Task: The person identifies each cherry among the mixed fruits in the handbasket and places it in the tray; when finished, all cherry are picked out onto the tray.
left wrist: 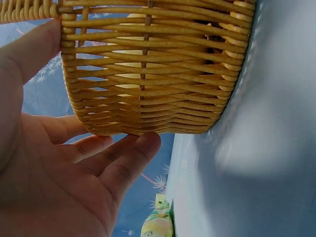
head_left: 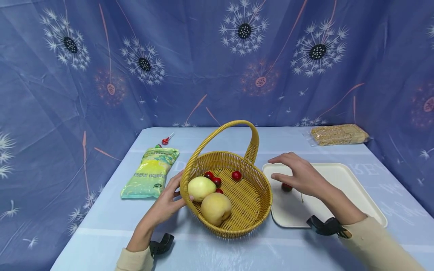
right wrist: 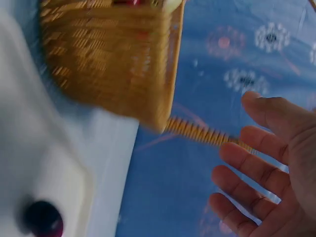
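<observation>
A yellow wicker basket with a tall handle stands mid-table. Inside it lie a pale green-yellow fruit, a peach-like yellow fruit and several dark red cherries. My left hand holds the basket's left side, its thumb at the rim and its fingers against the lower outside wall. Over the white tray, my right hand hovers with fingers apart and nothing in them. One cherry lies on the tray below that hand, partly hidden in the head view.
Left of the basket lies a green-yellow printed bag. A red lollipop and a small green item are behind it. At the back right lies a clear-wrapped tan pack. Blue dandelion-print cloth hangs around the table.
</observation>
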The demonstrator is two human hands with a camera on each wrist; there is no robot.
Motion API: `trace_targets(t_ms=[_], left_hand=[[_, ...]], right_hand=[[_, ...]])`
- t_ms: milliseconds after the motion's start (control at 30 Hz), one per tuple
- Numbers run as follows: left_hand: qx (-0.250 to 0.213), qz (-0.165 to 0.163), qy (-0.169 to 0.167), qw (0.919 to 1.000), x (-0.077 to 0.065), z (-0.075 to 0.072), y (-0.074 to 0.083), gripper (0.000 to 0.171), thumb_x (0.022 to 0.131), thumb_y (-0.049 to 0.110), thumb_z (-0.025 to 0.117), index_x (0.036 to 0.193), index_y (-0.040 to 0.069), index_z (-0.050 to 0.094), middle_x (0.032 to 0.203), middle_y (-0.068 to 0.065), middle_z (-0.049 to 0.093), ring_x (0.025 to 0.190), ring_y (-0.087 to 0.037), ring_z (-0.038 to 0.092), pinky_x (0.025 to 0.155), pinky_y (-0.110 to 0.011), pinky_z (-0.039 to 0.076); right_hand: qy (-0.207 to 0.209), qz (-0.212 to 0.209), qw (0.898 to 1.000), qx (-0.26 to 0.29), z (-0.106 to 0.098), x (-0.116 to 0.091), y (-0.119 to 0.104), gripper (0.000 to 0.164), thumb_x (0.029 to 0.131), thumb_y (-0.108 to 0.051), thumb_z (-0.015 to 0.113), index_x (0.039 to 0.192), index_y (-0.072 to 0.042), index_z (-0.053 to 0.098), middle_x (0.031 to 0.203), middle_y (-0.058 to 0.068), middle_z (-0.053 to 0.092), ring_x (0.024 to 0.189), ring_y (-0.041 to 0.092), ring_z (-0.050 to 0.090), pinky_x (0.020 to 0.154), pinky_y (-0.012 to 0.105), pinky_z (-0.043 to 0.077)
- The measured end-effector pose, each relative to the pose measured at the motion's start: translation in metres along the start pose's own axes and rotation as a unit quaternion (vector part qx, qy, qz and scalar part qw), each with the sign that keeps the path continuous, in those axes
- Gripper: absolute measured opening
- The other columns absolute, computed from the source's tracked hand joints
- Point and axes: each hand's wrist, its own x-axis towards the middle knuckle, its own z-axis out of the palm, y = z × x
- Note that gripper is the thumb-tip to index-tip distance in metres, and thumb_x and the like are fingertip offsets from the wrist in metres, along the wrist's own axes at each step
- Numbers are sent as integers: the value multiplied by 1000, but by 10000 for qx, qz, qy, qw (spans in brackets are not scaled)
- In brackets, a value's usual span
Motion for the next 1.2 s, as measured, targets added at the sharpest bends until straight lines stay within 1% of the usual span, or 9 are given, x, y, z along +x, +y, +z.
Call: trace_targets(t_ms=[67,233,300,467,633,767,800,933,1200], left_hand=[[-3,-15,3,10000,0,0,0,74,86,28,69,148,27,29,158,-7,17,143,-33,24,104,-54,42],[5,74,9,10000,1,1,1,71,86,23,69,147,16,33,158,-9,17,142,-34,25,104,-53,43],[18,107,9,9999,1,1,1,70,87,22,69,146,12,34,158,-10,16,142,-34,25,103,-53,43],[16,122,4,9999,2,2,0,69,87,25,69,145,11,36,158,-9,17,142,-34,24,103,-52,43],[46,104,-6,9999,1,1,0,69,87,26,69,145,12,35,158,-9,17,143,-34,23,103,-51,44],[73,87,-14,9999,1,1,1,70,87,26,69,146,13,34,158,-10,17,143,-34,23,102,-50,45],[66,87,-12,9999,1,1,1,70,86,26,69,146,13,34,158,-10,17,143,-33,23,102,-50,45],[46,85,0,10000,1,0,1,71,86,25,69,147,14,33,158,-10,17,143,-33,23,102,-50,45],[19,43,-8,10000,1,1,0,73,86,27,69,148,20,31,157,-9,18,142,-33,25,103,-52,44]], right_hand=[[-97,-142,9998,-32,2,9,-14,36,83,-28,72,117,-17,64,113,2,66,106,21,58,85,47,52],[-456,-382,9982,-96,10,32,-40,40,83,-31,72,119,-15,64,113,1,66,104,19,58,82,42,52],[-563,-485,9971,-127,14,42,-47,40,83,-31,72,119,-15,64,112,2,66,102,19,58,79,40,51],[-689,-649,9951,-296,25,65,-58,39,84,-30,71,119,-14,65,112,5,66,101,21,59,78,39,50],[-929,-506,9940,-274,36,85,-65,38,85,-30,69,118,-13,65,113,4,65,104,23,60,85,43,51],[-1213,-238,9921,-197,47,96,-65,38,87,-31,67,121,-14,62,117,4,63,111,25,57,89,44,49],[-1293,-183,9913,-172,50,98,-65,39,87,-31,67,122,-15,62,118,5,62,113,25,56,88,44,49],[-1621,-14,9867,-94,62,104,-64,40,90,-31,64,125,-13,59,122,8,60,115,27,54,92,45,47],[-2084,156,9769,-447,82,108,-61,40,88,-29,66,123,-10,60,123,5,62,115,25,57,97,43,48]])
